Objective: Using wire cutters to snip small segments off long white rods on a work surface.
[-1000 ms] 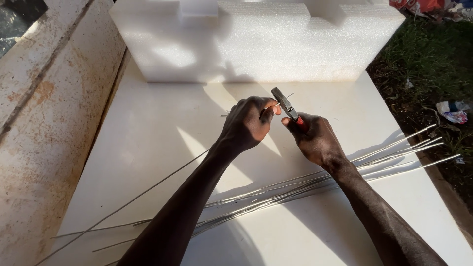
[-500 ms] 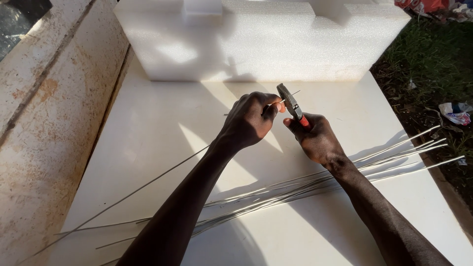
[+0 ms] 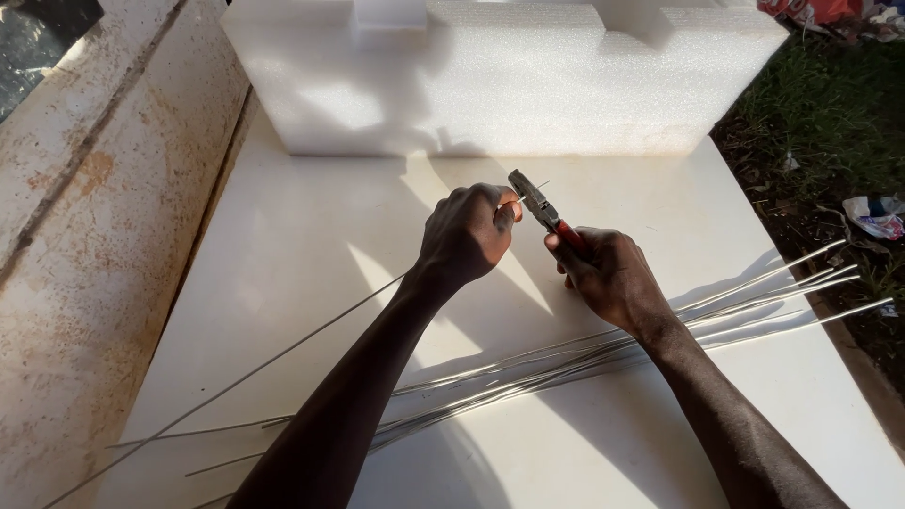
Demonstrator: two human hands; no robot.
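Left hand [image 3: 467, 234] clenched around one thin metal wire [image 3: 283, 358]; the wire runs from the fingers [image 3: 507, 212] back down past the forearm toward the near-left edge of the white worktop [image 3: 283, 245], and a short tip pokes out just beyond the fingers. Right hand [image 3: 613, 278] grasping the red-handled pliers [image 3: 542, 209], whose nose meets the wire tip right beside the left fingers. Whether the pliers' nose has closed fully on the wire cannot be told. Risks, as judged: the pliers work touching-close to the left fingertips, so a slip of the nose off the thin wire could nip or jab skin; the long free length behind the left hand is unsupported and could whip or swing if the wire twists or gives suddenly; a snipped or bent end could spring off toward the face. A bundle of similar wires [image 3: 566, 363] lies loose on the worktop below the right wrist, its ends overhanging the right edge toward the grass [image 3: 820, 132], where a nudge from the forearm could roll some off. Containers: none in view; the white foam block [image 3: 490, 75] beyond the fingers holds nothing visible.
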